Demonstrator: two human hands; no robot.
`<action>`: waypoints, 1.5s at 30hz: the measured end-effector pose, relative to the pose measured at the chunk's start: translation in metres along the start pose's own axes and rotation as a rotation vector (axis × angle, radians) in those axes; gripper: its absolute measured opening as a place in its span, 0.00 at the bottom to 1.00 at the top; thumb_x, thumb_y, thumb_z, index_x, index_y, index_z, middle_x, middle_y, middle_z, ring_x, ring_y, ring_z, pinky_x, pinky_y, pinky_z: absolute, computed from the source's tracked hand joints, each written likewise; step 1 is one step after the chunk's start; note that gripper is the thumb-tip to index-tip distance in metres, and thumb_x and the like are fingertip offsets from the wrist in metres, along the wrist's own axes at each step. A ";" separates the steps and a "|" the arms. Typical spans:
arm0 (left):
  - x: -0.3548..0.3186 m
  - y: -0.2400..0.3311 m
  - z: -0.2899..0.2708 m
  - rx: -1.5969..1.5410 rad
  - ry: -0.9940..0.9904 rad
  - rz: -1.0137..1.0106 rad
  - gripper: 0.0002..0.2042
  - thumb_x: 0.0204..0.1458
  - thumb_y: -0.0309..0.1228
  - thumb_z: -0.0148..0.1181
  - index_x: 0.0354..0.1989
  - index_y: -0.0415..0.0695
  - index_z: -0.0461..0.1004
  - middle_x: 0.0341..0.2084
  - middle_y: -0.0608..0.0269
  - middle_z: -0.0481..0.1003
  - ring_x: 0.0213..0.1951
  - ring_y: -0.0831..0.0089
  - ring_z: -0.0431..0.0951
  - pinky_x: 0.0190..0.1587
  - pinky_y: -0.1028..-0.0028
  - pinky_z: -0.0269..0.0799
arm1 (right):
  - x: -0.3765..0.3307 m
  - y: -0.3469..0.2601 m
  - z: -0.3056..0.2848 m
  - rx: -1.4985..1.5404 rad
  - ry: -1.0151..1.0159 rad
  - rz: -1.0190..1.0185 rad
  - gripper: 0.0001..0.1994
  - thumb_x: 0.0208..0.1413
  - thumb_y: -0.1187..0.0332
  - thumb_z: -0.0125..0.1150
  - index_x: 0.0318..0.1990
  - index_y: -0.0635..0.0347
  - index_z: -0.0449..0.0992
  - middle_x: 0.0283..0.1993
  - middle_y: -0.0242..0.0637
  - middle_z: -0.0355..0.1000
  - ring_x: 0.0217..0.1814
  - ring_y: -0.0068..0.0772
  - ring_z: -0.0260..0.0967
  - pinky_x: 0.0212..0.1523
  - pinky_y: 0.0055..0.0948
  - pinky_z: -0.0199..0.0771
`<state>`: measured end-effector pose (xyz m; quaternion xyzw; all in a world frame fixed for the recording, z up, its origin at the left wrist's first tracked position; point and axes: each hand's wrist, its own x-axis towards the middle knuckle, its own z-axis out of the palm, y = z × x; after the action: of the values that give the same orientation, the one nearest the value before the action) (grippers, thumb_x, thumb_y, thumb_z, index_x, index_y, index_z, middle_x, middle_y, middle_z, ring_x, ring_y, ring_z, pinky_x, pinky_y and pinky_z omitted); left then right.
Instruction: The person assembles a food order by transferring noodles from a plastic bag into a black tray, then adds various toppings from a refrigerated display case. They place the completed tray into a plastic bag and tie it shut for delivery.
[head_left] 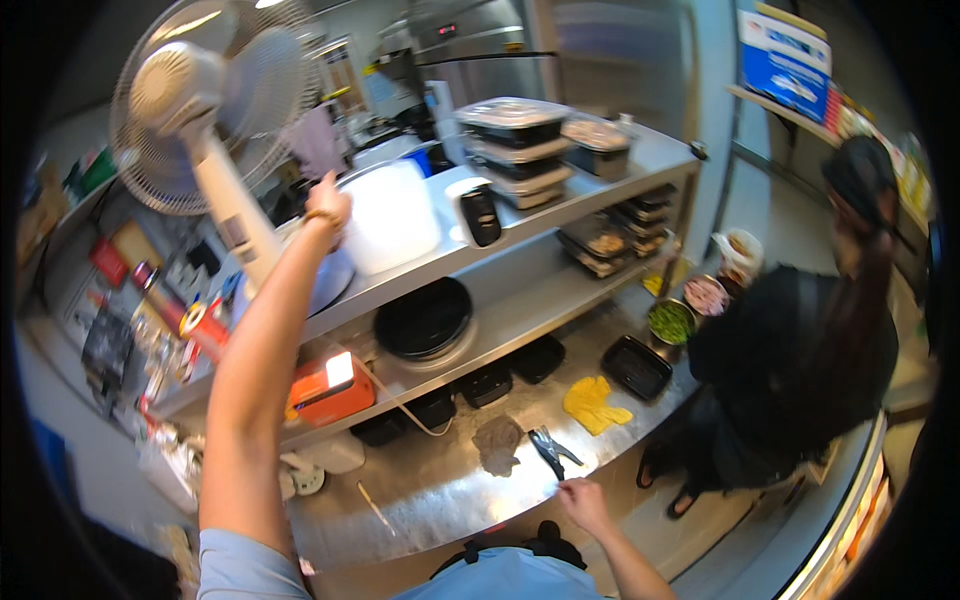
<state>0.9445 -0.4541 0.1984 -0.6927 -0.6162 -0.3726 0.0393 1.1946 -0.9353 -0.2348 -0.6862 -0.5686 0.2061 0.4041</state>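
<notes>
My left arm stretches up to the top shelf, and my left hand (332,208) is beside the left edge of a white plastic container (388,215). Its fingers are partly hidden and blurred, so I cannot tell whether they grip anything. Low at the counter's front edge, my right hand (583,503) has its fingers drawn together; what they hold, if anything, is too small to make out. Just beyond those fingertips lies a dark plier-like hand tool (547,452). A grey-brown cloth (498,445) and a yellow cloth (596,405) lie on either side of the tool.
A standing fan (230,190) rises at the left. Stacked lidded food containers (515,150) stand on the upper shelf (640,165). Below are black round lids (423,318), an orange device (335,392) and a black tray (637,367). Another person (800,360) stands at the right near bowls of food (671,322).
</notes>
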 end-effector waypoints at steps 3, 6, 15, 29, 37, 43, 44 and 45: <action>0.020 0.017 -0.006 0.000 -0.076 0.227 0.19 0.56 0.32 0.46 0.55 0.45 0.73 0.56 0.50 0.71 0.59 0.54 0.68 0.62 0.61 0.61 | -0.047 0.050 -0.049 -0.190 0.112 0.188 0.08 0.52 0.68 0.59 0.33 0.64 0.80 0.31 0.49 0.77 0.33 0.48 0.76 0.38 0.40 0.77; -0.046 0.054 -0.084 0.226 0.451 0.814 0.20 0.56 0.33 0.53 0.56 0.39 0.70 0.56 0.52 0.69 0.56 0.57 0.68 0.60 0.63 0.60 | -0.082 0.057 -0.078 -0.277 0.067 0.356 0.09 0.54 0.66 0.55 0.31 0.63 0.76 0.33 0.48 0.74 0.38 0.51 0.74 0.39 0.47 0.74; -0.462 -0.030 0.144 0.000 -0.559 0.862 0.30 0.58 0.53 0.52 0.59 0.40 0.65 0.48 0.42 0.69 0.48 0.47 0.72 0.52 0.53 0.68 | -0.251 0.014 -0.027 -0.195 0.235 0.818 0.09 0.51 0.66 0.57 0.33 0.64 0.75 0.36 0.51 0.74 0.42 0.54 0.72 0.44 0.48 0.73; -0.580 -0.092 0.273 0.193 -0.792 0.541 0.22 0.57 0.40 0.56 0.60 0.50 0.67 0.53 0.42 0.68 0.49 0.49 0.73 0.50 0.57 0.71 | -0.503 -0.114 -0.043 -0.371 0.516 1.335 0.10 0.53 0.64 0.60 0.37 0.61 0.78 0.33 0.47 0.75 0.36 0.52 0.73 0.38 0.45 0.74; -0.647 0.021 0.228 0.103 -0.895 0.596 0.20 0.56 0.37 0.57 0.56 0.48 0.70 0.48 0.44 0.71 0.45 0.51 0.75 0.48 0.59 0.72 | -0.571 -0.032 -0.174 -0.376 0.934 1.312 0.06 0.51 0.68 0.61 0.33 0.62 0.79 0.32 0.44 0.76 0.33 0.45 0.75 0.37 0.38 0.75; -0.700 0.118 0.185 -0.052 -1.152 0.654 0.18 0.55 0.35 0.58 0.54 0.47 0.72 0.45 0.45 0.74 0.43 0.52 0.77 0.45 0.60 0.74 | -0.621 0.038 -0.267 -0.445 1.221 1.253 0.06 0.50 0.72 0.63 0.33 0.65 0.78 0.28 0.45 0.76 0.29 0.40 0.76 0.33 0.33 0.76; -0.711 0.132 0.181 -0.089 -1.216 0.668 0.18 0.55 0.35 0.58 0.54 0.47 0.72 0.44 0.45 0.74 0.42 0.53 0.77 0.45 0.60 0.74 | -0.634 0.049 -0.273 -0.492 1.247 1.256 0.06 0.51 0.72 0.63 0.33 0.65 0.78 0.28 0.45 0.76 0.29 0.40 0.76 0.33 0.32 0.76; -0.719 0.147 0.181 -0.138 -1.289 0.686 0.18 0.55 0.35 0.58 0.53 0.47 0.72 0.43 0.45 0.75 0.42 0.53 0.77 0.45 0.60 0.74 | -0.645 0.058 -0.280 -0.539 1.275 1.260 0.06 0.51 0.72 0.63 0.33 0.65 0.78 0.28 0.45 0.76 0.30 0.40 0.76 0.33 0.32 0.76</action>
<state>1.1854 -0.9894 -0.2783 -0.9293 -0.2405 0.1042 -0.2602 1.2647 -1.6372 -0.2297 -0.9219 0.2085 -0.1668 0.2809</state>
